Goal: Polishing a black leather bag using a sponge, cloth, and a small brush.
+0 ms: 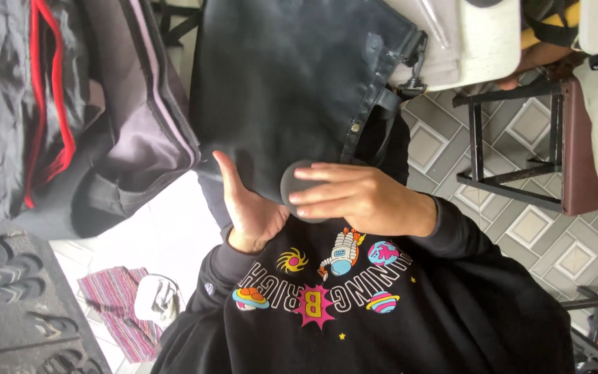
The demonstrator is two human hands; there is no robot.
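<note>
A dark denim garment (292, 76) hangs in front of me, its waistband and metal snap on the right side. My left hand (247, 208) is under its lower edge, thumb up and palm showing, with the fingers hidden behind the fabric. My right hand (361, 197) lies flat across a round grey pad (295, 183) and presses it against the garment next to my left palm. Both sleeves are black, and my black sweatshirt with a colourful space print (333, 277) fills the lower part of the view.
Grey, red-trimmed and purple-edged garments (70, 104) hang at the left. A striped cloth (115, 305) with a white object lies on the pale floor below. A dark mat with sandals (8, 291) is bottom left. A metal-framed stool (520, 145) and white tabletop (479, 34) stand right on patterned tiles.
</note>
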